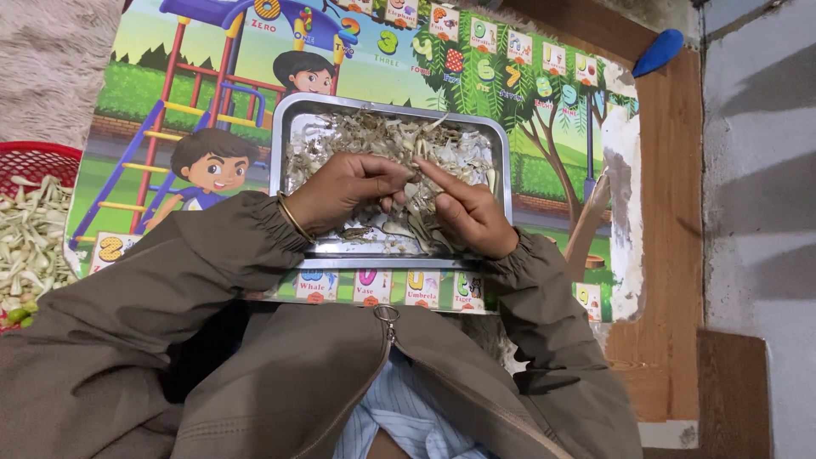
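Observation:
A rectangular steel tray point(293, 115) lies on a colourful children's picture mat point(170, 102) and holds several pale dried flower pieces point(374, 136). Both hands meet over the tray's near half. My left hand point(344, 189), with a thin gold bangle at the wrist, pinches a dried piece point(414, 197) with its fingertips. My right hand point(466, 212) holds the same small bunch from the other side, index finger stretched toward the left hand. Brown jacket sleeves cover both arms.
A red basket point(34, 157) of pale green-white flower buds sits at the left edge. A fluffy beige rug point(51, 59) lies at top left. A blue object point(658, 51) rests on the wooden floor at top right, beside a grey wall.

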